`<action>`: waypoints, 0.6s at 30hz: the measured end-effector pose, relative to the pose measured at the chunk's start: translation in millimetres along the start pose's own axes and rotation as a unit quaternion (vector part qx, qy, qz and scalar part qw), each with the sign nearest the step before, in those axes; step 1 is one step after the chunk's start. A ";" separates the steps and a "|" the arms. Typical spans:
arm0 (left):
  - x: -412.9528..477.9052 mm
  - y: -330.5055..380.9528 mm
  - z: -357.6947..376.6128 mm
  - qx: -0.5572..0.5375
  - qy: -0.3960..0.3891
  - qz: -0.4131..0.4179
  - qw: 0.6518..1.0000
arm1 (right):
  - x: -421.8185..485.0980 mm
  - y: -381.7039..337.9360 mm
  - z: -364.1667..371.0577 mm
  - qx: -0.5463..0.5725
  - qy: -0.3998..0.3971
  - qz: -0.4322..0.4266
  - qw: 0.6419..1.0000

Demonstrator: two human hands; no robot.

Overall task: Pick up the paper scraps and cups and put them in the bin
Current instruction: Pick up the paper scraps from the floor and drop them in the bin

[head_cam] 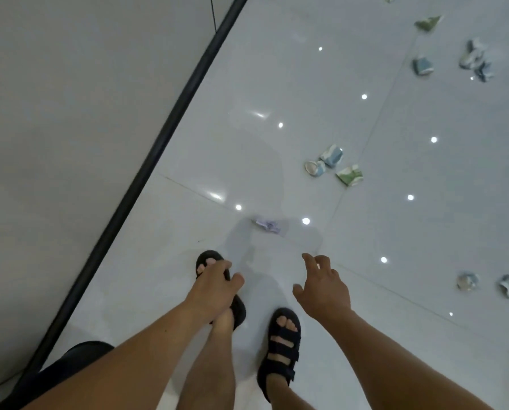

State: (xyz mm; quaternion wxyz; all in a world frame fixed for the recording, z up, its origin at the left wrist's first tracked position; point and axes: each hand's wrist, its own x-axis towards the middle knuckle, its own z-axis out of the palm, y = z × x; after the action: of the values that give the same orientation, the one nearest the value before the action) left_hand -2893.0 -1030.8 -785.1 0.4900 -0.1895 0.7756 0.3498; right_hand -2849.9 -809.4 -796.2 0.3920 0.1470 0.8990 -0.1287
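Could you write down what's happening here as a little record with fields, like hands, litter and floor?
left hand: empty, fingers loosely curled
right hand: empty, fingers spread, stretched forward
paper scrap: crumpled, on the floor just ahead of the feet
nearest cups: three, crushed, clustered beyond the scrap
right cups: two, crushed
far cups: several, crushed, top right
bin: not in view
floor: glossy white tiles

Dim, motion-blurred view; ceiling-light glare dots the glossy floor (277,84).
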 end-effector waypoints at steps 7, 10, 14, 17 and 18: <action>76.8 33.2 -50.2 0.063 0.029 0.040 0.997 | 75.3 -19.2 -4.3 0.003 -0.008 0.025 1.000; 109.1 38.5 -56.4 0.070 0.017 0.048 0.996 | 117.3 -29.8 11.4 0.019 -0.006 0.023 1.000; 155.1 41.5 -45.9 0.078 -0.002 0.031 0.996 | 176.2 -32.2 50.1 0.029 -0.001 0.007 1.000; 189.6 35.6 -36.4 0.074 0.003 0.036 0.997 | 223.9 -30.9 81.8 0.025 -0.010 -0.019 0.999; 201.8 32.1 -33.3 0.073 0.009 0.031 0.997 | 239.8 -29.2 93.1 0.028 -0.012 -0.023 0.999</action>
State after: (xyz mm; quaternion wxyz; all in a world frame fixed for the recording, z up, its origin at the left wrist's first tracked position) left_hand -3024.7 -1023.2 -944.7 0.4847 -0.1321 0.8087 0.3060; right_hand -2954.2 -829.4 -1032.3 0.3950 0.1358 0.8936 -0.1644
